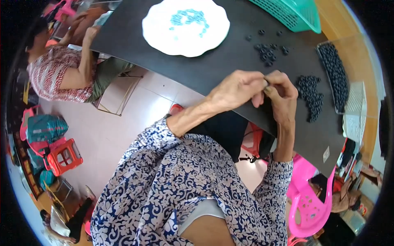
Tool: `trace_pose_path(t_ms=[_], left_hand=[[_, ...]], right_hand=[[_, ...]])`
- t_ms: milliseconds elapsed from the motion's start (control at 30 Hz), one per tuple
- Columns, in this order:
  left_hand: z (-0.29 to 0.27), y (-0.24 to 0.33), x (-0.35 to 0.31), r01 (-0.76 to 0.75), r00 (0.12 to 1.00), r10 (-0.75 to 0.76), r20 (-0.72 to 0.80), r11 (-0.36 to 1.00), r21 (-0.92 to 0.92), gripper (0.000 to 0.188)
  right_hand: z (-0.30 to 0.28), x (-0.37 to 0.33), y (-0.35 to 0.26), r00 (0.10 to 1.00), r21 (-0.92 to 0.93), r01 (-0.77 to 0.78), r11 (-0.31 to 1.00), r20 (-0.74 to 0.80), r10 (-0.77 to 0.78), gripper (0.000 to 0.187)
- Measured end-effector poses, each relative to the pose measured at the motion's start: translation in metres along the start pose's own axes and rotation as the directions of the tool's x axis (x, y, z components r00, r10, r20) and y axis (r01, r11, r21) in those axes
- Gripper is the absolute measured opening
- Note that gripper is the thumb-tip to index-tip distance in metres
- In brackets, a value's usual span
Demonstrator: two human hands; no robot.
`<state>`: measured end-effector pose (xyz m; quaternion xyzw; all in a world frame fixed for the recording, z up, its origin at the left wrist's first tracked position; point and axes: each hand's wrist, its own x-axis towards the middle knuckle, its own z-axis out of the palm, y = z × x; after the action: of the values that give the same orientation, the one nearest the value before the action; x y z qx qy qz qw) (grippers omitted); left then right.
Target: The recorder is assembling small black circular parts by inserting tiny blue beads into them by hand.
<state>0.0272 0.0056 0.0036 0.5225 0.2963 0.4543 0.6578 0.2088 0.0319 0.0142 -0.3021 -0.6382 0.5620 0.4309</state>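
My left hand (249, 87) and my right hand (282, 92) meet above the table's near edge, fingertips pinched together. Between them is a small dark piece (266, 83), mostly covered by the fingers; it looks like one of the black rings nearby. A loose group of small black rings (267, 53) lies just beyond my hands. To the right of my right hand is a denser heap of black rings (310, 96). On the left, a white scalloped plate (158, 39) bears many tiny light-blue pieces (188, 17).
The dark table (180, 69) curves around me. A clear box of black rings (334, 74), a white basket (355, 110) and a green basket (293, 14) stand along its right and far side. A pink chair (310, 205) is at lower right. Another person (61, 74) sits at far left.
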Motion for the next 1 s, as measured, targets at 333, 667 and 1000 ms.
trace_pose_path(t_ms=[333,667,1000], left_hand=[[-0.001,0.002,0.0,0.064,0.997,-0.076,-0.033,0.958,-0.281,0.03],[-0.004,0.015,-0.026,0.045,0.993,-0.06,-0.103,0.989,-0.144,0.031],[0.002,0.012,-0.024,-0.036,0.996,0.035,-0.083,0.999,-0.006,0.024]], right_hand=[[0.021,-0.002,-0.03,0.988,-0.552,0.044,0.833,-0.101,-0.119,0.023],[0.009,0.076,-0.071,0.988,-0.644,0.086,0.76,-0.04,-0.146,0.017],[-0.072,0.222,-0.078,0.977,-0.624,-0.115,0.773,-0.213,-0.026,0.034]])
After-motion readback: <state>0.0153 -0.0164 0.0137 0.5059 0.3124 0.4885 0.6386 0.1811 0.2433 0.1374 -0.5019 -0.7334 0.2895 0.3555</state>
